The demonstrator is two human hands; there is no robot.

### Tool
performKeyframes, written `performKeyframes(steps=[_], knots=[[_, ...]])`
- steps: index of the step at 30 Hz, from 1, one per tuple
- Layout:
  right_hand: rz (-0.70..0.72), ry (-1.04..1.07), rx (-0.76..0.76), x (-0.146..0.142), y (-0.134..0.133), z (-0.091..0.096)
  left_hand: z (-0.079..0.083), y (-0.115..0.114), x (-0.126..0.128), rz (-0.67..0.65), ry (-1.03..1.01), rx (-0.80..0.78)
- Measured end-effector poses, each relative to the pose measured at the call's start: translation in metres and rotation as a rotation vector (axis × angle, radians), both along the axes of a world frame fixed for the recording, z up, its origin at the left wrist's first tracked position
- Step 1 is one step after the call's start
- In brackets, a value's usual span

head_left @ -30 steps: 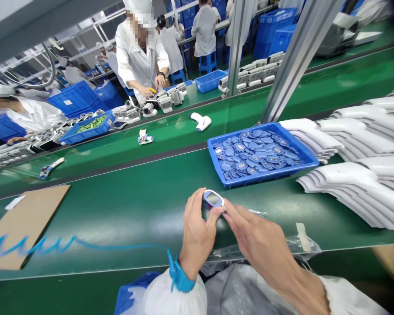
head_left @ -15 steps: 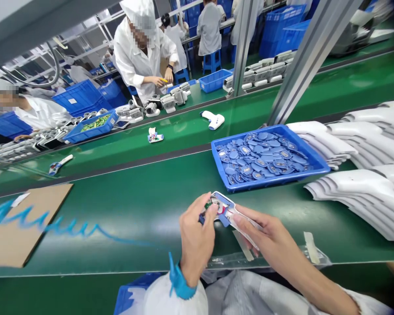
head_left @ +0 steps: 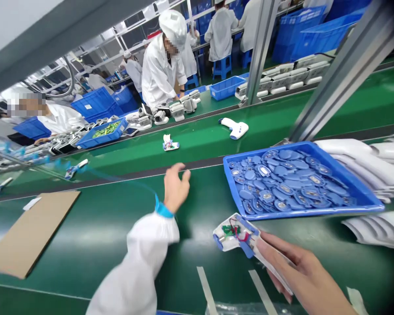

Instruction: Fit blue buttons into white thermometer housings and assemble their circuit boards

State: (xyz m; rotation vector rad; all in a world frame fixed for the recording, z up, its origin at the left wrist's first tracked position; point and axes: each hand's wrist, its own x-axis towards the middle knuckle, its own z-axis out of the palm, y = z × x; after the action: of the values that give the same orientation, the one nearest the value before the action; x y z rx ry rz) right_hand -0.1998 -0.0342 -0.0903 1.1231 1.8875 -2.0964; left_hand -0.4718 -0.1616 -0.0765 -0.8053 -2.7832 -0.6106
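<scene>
My right hand (head_left: 298,271) is closed around the handle of an opened thermometer gun (head_left: 228,236). Its white half-shell lies face up, showing a green circuit board, red and dark wires and blue trim. My left hand (head_left: 176,188) reaches out over the far side of the green worktop, empty, with thumb and fingers apart. A blue band with a coiled cord is around the left wrist. Just beyond that hand, on the conveyor belt, sits another opened thermometer gun (head_left: 171,144) with wires exposed. A closed white thermometer gun (head_left: 233,128) lies farther right on the belt.
A blue tray (head_left: 231,188) of blue oval parts stands right, beside stacked white shells (head_left: 374,227). Cardboard (head_left: 36,232) lies left. Tape strips (head_left: 206,288) are at the front edge. A slanted metal post (head_left: 335,74) rises beyond the tray. Co-workers (head_left: 160,65) sit across the belt.
My left hand has let go of the thermometer gun and moved forward and left towards the belt. My right hand still holds the gun, whose inside is now in fuller view.
</scene>
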Motion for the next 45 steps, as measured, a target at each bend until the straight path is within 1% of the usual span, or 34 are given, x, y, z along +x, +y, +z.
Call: performKeyframes(steps=[1,2,3,4,6,7,9,10,12,14,16,17,19,21,22,23,24,25,26,27,29,30,31,32,33,35,36,37,39,40,42,43,44,45], knots=[[0.027,-0.018,0.017,-0.001,0.002,0.0,0.002,0.009,-0.034,0.036,0.032,-0.037],[0.054,-0.041,0.037,-0.002,0.003,0.001,0.003,0.018,-0.067,0.043,0.06,-0.078],[0.078,-0.062,0.06,-0.004,0.004,0.0,0.003,0.027,-0.096,0.017,0.083,-0.126],[0.093,-0.078,0.08,-0.005,0.004,0.0,0.001,0.037,-0.12,-0.024,0.095,-0.176],[0.104,-0.083,0.103,-0.008,0.004,-0.002,-0.005,0.055,-0.155,-0.097,0.102,-0.272],[0.115,-0.074,0.113,-0.009,0.004,-0.004,-0.009,0.062,-0.165,-0.121,0.103,-0.316],[0.169,-0.065,0.167,-0.01,0.006,-0.007,-0.015,0.073,-0.175,-0.153,0.116,-0.39],[0.221,-0.07,0.216,-0.01,0.008,-0.008,-0.016,0.076,-0.176,-0.166,0.131,-0.42],[0.33,-0.109,0.379,-0.011,0.011,-0.009,-0.011,0.075,-0.17,-0.197,0.171,-0.467],[0.392,-0.168,0.596,-0.014,0.012,-0.009,-0.001,0.062,-0.155,-0.232,0.212,-0.505],[0.391,-0.201,0.776,-0.016,0.01,-0.006,0.01,0.037,-0.134,-0.267,0.245,-0.533],[0.375,-0.193,0.821,-0.017,0.009,-0.005,0.014,0.021,-0.121,-0.282,0.254,-0.544],[0.346,-0.124,0.818,-0.017,0.005,-0.002,0.015,-0.017,-0.094,-0.296,0.255,-0.556],[0.325,-0.046,0.768,-0.014,0.003,0.001,0.009,-0.052,-0.064,-0.311,0.238,-0.562],[0.319,-0.015,0.748,-0.012,0.002,0.002,0.006,-0.066,-0.047,-0.31,0.238,-0.55],[0.315,0.01,0.74,-0.011,0.003,0.004,0.003,-0.077,-0.029,-0.301,0.235,-0.5],[0.317,0.025,0.739,-0.009,0.003,0.007,0.002,-0.083,-0.009,-0.289,0.208,-0.406],[0.319,0.036,0.743,-0.008,0.003,0.01,0.002,-0.085,0.014,-0.279,0.137,-0.28],[0.321,0.047,0.745,-0.007,0.004,0.014,0.003,-0.084,0.038,-0.28,0.013,-0.114],[0.331,0.063,0.74,-0.007,0.005,0.018,0.004,-0.079,0.064,-0.307,-0.189,0.045],[0.404,0.121,0.679,-0.004,0.009,0.025,0.006,-0.064,0.117,-0.39,-0.659,0.265],[0.449,0.166,0.634,-0.001,0.012,0.027,0.006,-0.056,0.141,-0.392,-0.816,0.323],[0.475,0.212,0.6,0.002,0.017,0.028,0.003,-0.05,0.163,-0.346,-0.914,0.364],[0.466,0.25,0.598,0.007,0.023,0.027,-0.001,-0.046,0.181,-0.295,-1.0,0.41],[0.425,0.271,0.641,0.012,0.029,0.024,-0.006,-0.045,0.195,-0.219,-1.057,0.467],[0.317,0.272,0.832,0.024,0.042,0.015,-0.015,-0.051,0.21,-0.065,-1.145,0.606],[0.297,0.265,0.938,0.029,0.046,0.008,-0.018,-0.058,0.212,0.006,-1.17,0.671],[0.314,0.268,1.027,0.034,0.049,0.001,-0.019,-0.066,0.212,0.075,-1.175,0.722],[0.391,0.289,1.123,0.038,0.048,-0.015,-0.017,-0.084,0.207,0.168,-1.147,0.77],[0.397,0.295,1.152,0.038,0.046,-0.021,-0.014,-0.091,0.204,0.19,-1.128,0.773],[0.318,0.266,1.25,0.035,0.043,-0.032,-0.006,-0.099,0.197,0.182,-1.085,0.764],[0.266,0.244,1.316,0.034,0.042,-0.034,-0.002,-0.099,0.195,0.15,-1.071,0.752],[0.246,0.22,1.379,0.034,0.043,-0.035,0.002,-0.098,0.193,0.11,-1.065,0.737],[0.26,0.217,1.438,0.035,0.045,-0.034,0.005,-0.094,0.191,0.066,-1.064,0.721]])
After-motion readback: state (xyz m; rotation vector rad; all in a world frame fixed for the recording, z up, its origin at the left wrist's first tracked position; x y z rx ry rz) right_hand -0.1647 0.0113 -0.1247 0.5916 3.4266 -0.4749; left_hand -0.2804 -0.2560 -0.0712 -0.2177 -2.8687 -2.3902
